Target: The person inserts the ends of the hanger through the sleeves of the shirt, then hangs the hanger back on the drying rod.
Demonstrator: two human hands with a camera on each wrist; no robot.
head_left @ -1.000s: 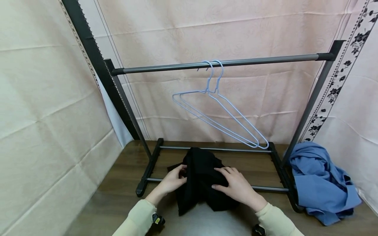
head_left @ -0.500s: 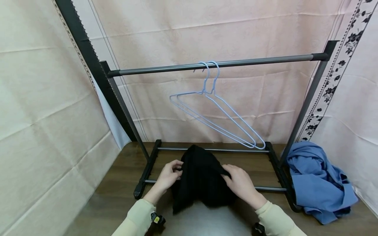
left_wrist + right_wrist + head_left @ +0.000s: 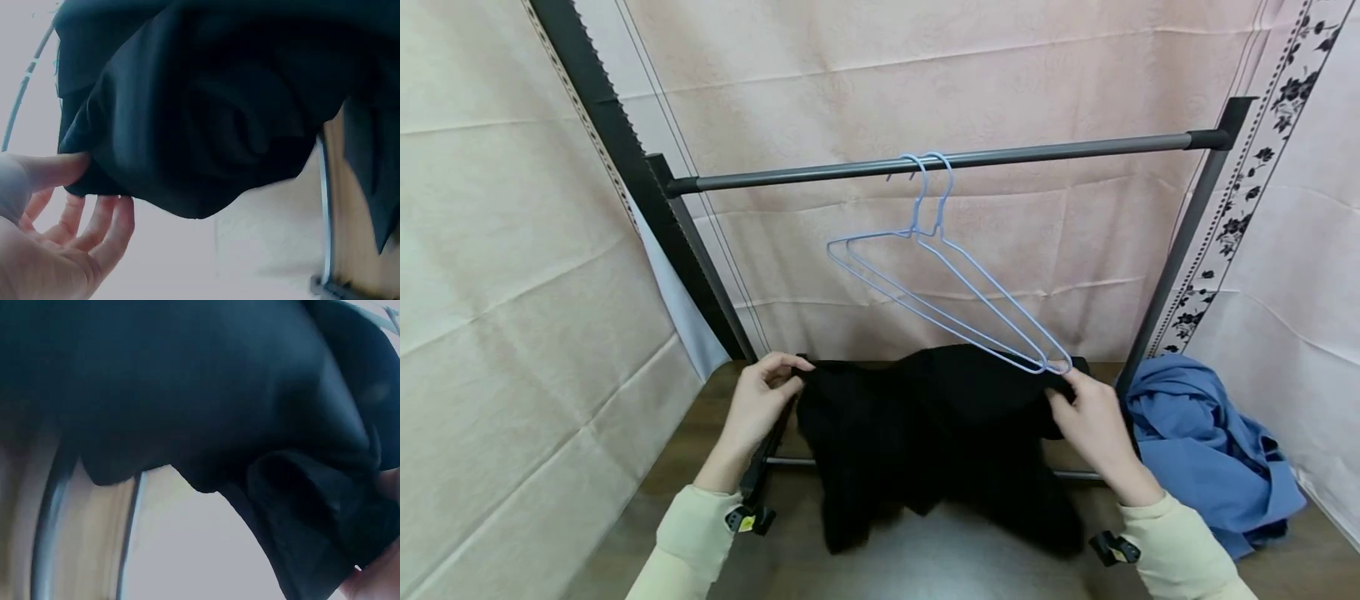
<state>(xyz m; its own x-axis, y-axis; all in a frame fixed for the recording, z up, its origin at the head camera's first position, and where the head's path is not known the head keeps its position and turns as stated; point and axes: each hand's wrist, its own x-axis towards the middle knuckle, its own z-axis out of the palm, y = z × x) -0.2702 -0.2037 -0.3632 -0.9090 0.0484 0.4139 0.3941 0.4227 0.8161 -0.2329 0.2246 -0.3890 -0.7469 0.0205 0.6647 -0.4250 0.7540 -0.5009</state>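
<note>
A black cloth garment (image 3: pixel 932 425) is stretched out between my two hands over the front of the rack, its lower part hanging in folds. At its upper left corner my left hand (image 3: pixel 758 404) pinches the edge; in the left wrist view the thumb and fingertips of the left hand (image 3: pixel 69 231) grip the black garment (image 3: pixel 206 119). My right hand (image 3: pixel 1097 425) holds the upper right corner, close to the lower tip of the hangers. Folds of black fabric (image 3: pixel 300 512) bunch beside the right hand (image 3: pixel 378 569) in the right wrist view, where most of that hand is out of frame.
Two light blue hangers (image 3: pixel 940 233) hang from the bar (image 3: pixel 1037 155) of a dark metal rack, just above the garment. A crumpled blue cloth (image 3: pixel 1206 442) lies on the wooden table (image 3: pixel 602 533) at the right. Pale curtains (image 3: pixel 520 292) surround the table.
The bunched black garment has been lifted and spread wide. My left hand has moved up and left, my right hand up and right. The blue cloth stays put.
</note>
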